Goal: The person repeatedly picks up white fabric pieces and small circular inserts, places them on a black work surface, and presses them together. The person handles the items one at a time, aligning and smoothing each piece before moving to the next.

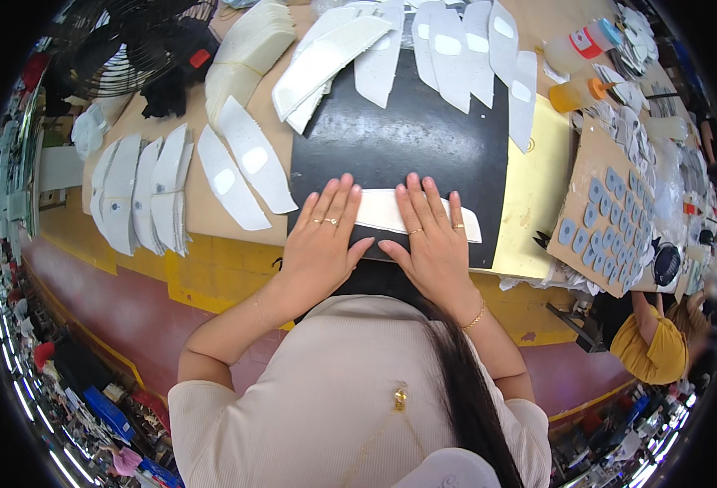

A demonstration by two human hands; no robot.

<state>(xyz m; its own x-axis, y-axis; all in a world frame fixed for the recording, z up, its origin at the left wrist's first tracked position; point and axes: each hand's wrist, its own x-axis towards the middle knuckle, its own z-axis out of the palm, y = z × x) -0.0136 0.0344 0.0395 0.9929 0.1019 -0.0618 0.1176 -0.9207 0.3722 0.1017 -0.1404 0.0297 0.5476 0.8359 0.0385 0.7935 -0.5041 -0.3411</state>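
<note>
A long white cut piece (380,209) with one slanted end lies flat near the front edge of a black mat (399,134). My left hand (322,236) lies flat over its left end, fingers stretched forward. Flat on the piece's right half rests my right hand (433,236), its fingers somewhat spread. Both thumbs point inward below the piece. Neither hand grips anything; the parts of the piece under my palms and fingers are hidden.
Two white panels with pale patches (239,175) lie left of the mat, beside banded bundles (141,195). More panels (452,49) overlap its far edge. A fan (119,49) stands far left. At right are bottles (580,93) and a cardboard sheet of grey-blue pieces (598,203).
</note>
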